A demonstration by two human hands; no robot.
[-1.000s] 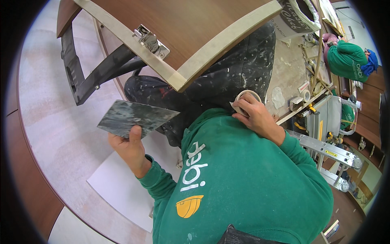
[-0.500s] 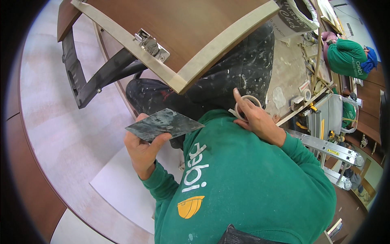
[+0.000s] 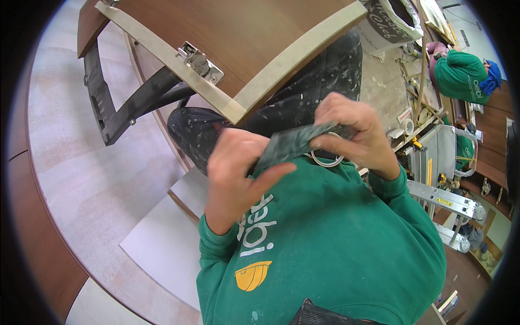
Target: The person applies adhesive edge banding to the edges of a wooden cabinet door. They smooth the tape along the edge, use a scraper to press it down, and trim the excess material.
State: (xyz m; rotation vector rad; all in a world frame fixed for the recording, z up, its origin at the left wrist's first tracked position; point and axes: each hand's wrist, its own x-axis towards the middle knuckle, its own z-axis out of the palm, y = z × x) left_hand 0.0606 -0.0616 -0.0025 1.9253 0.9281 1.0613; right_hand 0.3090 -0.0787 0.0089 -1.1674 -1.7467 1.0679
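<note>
A thin, flat, dark green-grey piece [image 3: 290,142] with a mottled face spans the gap between my hands, in front of my chest. My left hand [image 3: 230,176], blurred by motion, grips its left end with the thumb on the near side. At the other end, my right hand [image 3: 357,132] pinches the piece's corner between thumb and fingers. A roll of tape [image 3: 328,163] hangs at my right hand, under the thumb, partly covered by it. How the roll is held cannot be made out.
Just beyond my hands, a brown wooden panel [image 3: 233,32] with pale edges carries a metal hinge [image 3: 201,64]. Black metal legs [image 3: 138,97] stand left of it. A ladder [image 3: 444,201] and a person in green [image 3: 460,76] are at the right. A white sheet [image 3: 168,244] lies lower left.
My left hand has brought the mottled piece up and to the right, tilting it. My right hand has risen and now grips its far corner; the tape roll sits lower at that hand.
</note>
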